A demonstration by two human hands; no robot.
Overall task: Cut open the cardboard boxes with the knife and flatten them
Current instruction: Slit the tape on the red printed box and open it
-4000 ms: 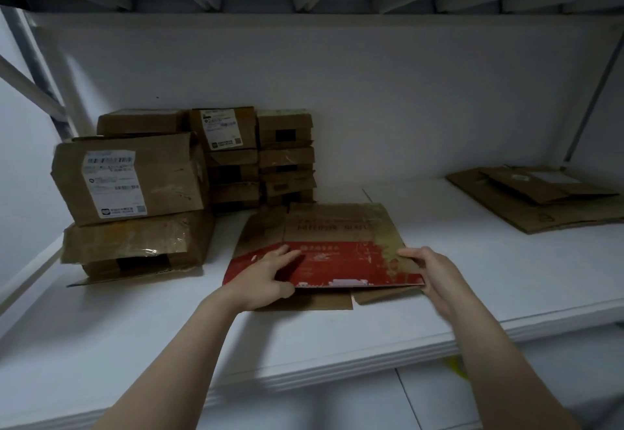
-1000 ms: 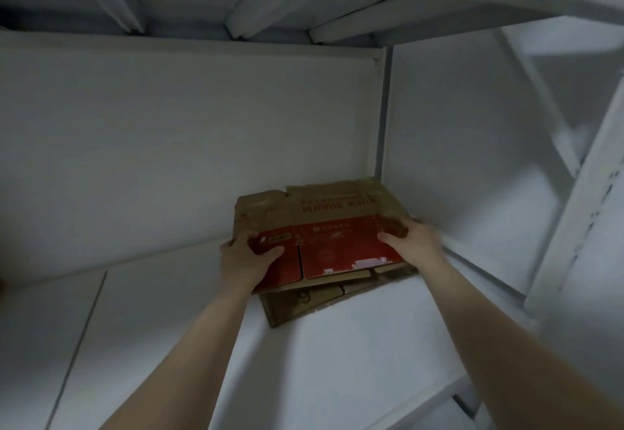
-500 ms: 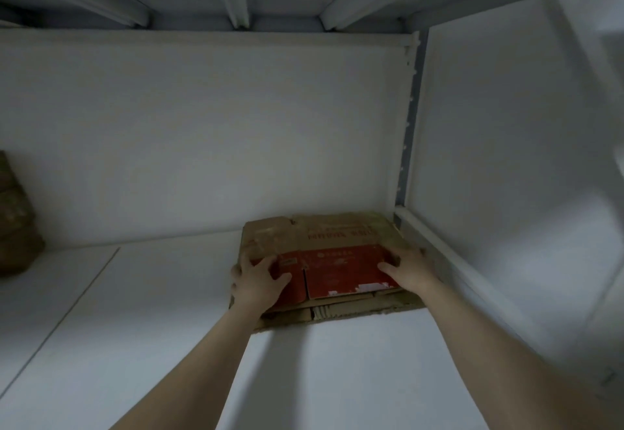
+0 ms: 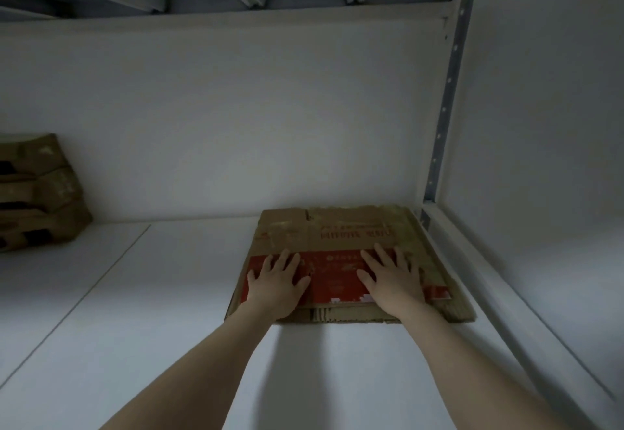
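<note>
Pressing my left hand [image 4: 275, 283] and right hand [image 4: 391, 279] flat, fingers spread and gripping nothing, on the flattened box [image 4: 337, 230] lying just left of the corner post [image 4: 442, 119], I judge it light, stiff, springy at creases, best lifted by its long edges.

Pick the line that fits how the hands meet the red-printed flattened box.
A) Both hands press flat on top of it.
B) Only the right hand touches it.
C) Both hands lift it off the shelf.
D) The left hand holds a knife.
A: the left hand and right hand lie palm-down, fingers straight, on the flattened box, which lies on the shelf.
</note>
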